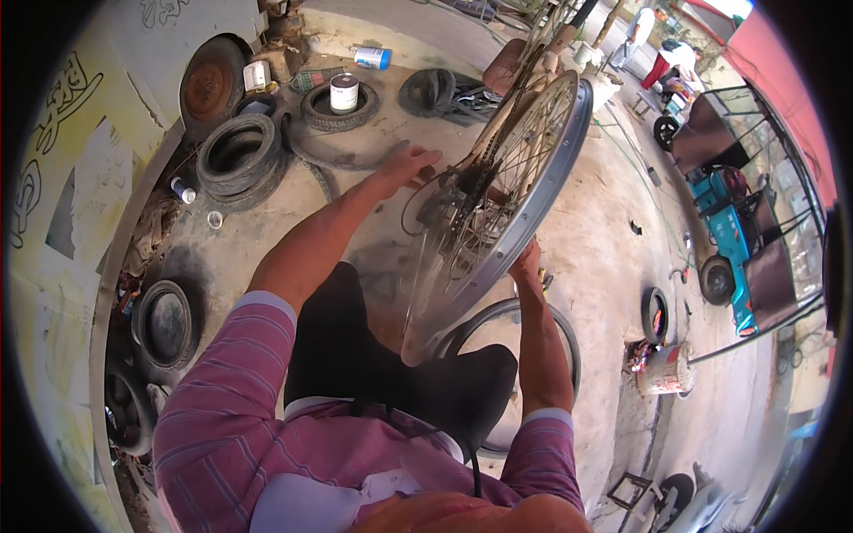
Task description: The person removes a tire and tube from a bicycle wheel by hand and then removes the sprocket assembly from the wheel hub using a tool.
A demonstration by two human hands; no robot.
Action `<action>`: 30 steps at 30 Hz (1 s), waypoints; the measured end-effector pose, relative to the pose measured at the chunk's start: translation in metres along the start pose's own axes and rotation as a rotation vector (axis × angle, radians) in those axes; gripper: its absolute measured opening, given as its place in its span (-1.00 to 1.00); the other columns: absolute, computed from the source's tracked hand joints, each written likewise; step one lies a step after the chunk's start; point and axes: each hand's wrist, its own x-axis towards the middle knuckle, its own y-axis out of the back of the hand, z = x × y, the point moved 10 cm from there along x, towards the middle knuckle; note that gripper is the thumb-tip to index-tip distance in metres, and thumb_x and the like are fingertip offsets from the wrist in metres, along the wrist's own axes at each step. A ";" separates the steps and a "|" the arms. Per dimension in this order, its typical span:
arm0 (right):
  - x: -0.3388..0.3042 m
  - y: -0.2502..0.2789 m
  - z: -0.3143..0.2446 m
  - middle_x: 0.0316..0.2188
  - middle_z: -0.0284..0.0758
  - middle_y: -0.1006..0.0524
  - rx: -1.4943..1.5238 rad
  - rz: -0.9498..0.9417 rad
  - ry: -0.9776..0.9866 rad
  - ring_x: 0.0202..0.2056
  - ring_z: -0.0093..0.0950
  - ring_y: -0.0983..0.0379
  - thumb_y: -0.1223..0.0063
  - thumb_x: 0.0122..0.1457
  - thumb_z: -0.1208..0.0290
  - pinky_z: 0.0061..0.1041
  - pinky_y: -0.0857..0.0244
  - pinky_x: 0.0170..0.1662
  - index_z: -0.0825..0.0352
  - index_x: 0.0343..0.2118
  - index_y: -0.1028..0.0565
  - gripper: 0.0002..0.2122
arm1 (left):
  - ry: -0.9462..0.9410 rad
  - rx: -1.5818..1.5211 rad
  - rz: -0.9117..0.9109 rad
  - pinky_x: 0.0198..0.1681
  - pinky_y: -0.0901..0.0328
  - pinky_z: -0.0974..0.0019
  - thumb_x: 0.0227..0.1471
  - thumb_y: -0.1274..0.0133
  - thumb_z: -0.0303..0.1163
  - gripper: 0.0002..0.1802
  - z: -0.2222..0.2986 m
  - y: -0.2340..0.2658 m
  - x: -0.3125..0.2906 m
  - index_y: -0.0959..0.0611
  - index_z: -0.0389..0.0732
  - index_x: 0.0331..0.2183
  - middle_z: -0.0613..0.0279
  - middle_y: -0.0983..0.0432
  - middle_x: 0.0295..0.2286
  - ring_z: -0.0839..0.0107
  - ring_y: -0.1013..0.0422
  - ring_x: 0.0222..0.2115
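Note:
A bare bicycle wheel (533,213) with a silver rim and no tyre stands tilted in front of me, still in its bicycle frame. Around its hub are sprockets and a chain (498,147). My left hand (409,171) is beside the hub on the left, fingers stretched toward it, holding nothing that I can see. Low on the right side of the rim is my right hand (526,259); the rim hides its fingers, so its grip does not show. Beneath my right forearm a thin black tyre (576,355) lies on the floor.
Stacked tyres (235,155) and a tyre with a white can (344,93) on it stand at the left. A blue and white can (372,58) lies behind them. At the right are a bucket (665,369) and a teal three-wheeler (724,231). People (680,62) are far off.

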 end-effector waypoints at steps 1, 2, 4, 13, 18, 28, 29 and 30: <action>0.001 -0.007 0.014 -0.39 -0.14 -0.59 0.065 -0.035 -0.049 -0.31 -0.10 -0.56 0.03 0.21 0.37 -0.18 -0.41 -0.24 0.15 0.07 -0.46 -0.65 | -0.026 0.003 0.058 -0.30 -0.37 0.38 0.14 -0.13 0.07 -0.53 -0.002 0.012 -0.002 -0.61 -0.14 -0.16 0.35 -0.53 -0.36 0.53 -0.45 -0.37; 0.002 -0.015 0.029 -0.38 -0.14 -0.59 0.129 -0.066 -0.102 -0.30 -0.10 -0.56 0.03 0.21 0.36 -0.19 -0.42 -0.23 0.17 0.05 -0.46 -0.66 | -0.057 0.038 0.059 -0.31 -0.36 0.40 0.15 -0.16 -0.06 -0.60 -0.006 0.016 -0.006 -0.61 -0.17 -0.16 0.33 -0.56 -0.36 0.56 -0.46 -0.35; 0.001 0.000 0.067 -0.38 -0.15 -0.59 0.161 0.070 -0.079 -0.31 -0.12 -0.56 0.03 0.22 0.35 -0.24 -0.43 -0.23 0.22 0.00 -0.48 -0.70 | -0.190 0.103 -0.016 -0.33 -0.36 0.40 0.14 -0.18 -0.13 -0.64 -0.002 -0.012 -0.015 -0.61 -0.19 -0.16 0.32 -0.56 -0.37 0.57 -0.46 -0.36; -0.011 -0.017 0.055 -0.25 -0.25 -0.56 0.288 -0.001 0.012 -0.26 -0.31 -0.51 0.04 0.28 0.39 -0.35 -0.41 -0.18 0.32 0.04 -0.43 -0.71 | -0.238 -0.163 -0.054 -0.18 -0.37 0.43 0.11 -0.24 -0.23 -0.51 -0.048 -0.007 -0.022 -0.56 -0.33 -0.01 0.24 -0.58 -0.27 0.50 -0.47 -0.24; -0.006 -0.013 0.049 -0.16 -0.32 -0.53 0.440 -0.009 -0.021 -0.22 -0.42 -0.47 0.04 0.32 0.43 -0.42 -0.38 -0.16 0.36 0.10 -0.40 -0.68 | -0.080 -0.247 -0.258 -0.46 -0.35 0.44 0.15 -0.19 -0.09 -0.47 -0.056 -0.024 -0.025 -0.53 -0.24 0.02 0.36 -0.48 -0.42 0.57 -0.42 -0.44; 0.000 -0.010 0.056 -0.14 -0.32 -0.54 0.325 -0.011 -0.037 -0.16 -0.40 -0.50 -0.07 0.29 0.34 -0.38 -0.40 -0.06 0.34 0.16 -0.38 -0.59 | -0.304 0.072 0.266 -0.29 -0.39 0.38 0.16 -0.16 -0.10 -0.60 0.004 0.012 -0.043 -0.67 -0.29 -0.21 0.22 -0.57 -0.38 0.46 -0.48 -0.38; 0.002 -0.014 0.048 -0.15 -0.31 -0.55 0.301 -0.015 -0.032 -0.16 -0.39 -0.51 -0.06 0.29 0.33 -0.37 -0.41 -0.07 0.33 0.15 -0.38 -0.60 | -0.417 0.111 0.329 -0.25 -0.38 0.38 0.16 -0.17 -0.14 -0.62 0.020 0.018 -0.049 -0.66 -0.30 -0.20 0.20 -0.59 -0.36 0.45 -0.49 -0.36; 0.003 -0.016 0.042 -0.15 -0.30 -0.56 0.272 -0.019 -0.026 -0.16 -0.37 -0.51 -0.05 0.28 0.33 -0.37 -0.41 -0.07 0.33 0.14 -0.39 -0.60 | -0.531 0.148 0.390 -0.21 -0.38 0.38 0.16 -0.18 -0.18 -0.64 0.035 0.021 -0.056 -0.66 -0.32 -0.20 0.18 -0.61 -0.34 0.45 -0.50 -0.35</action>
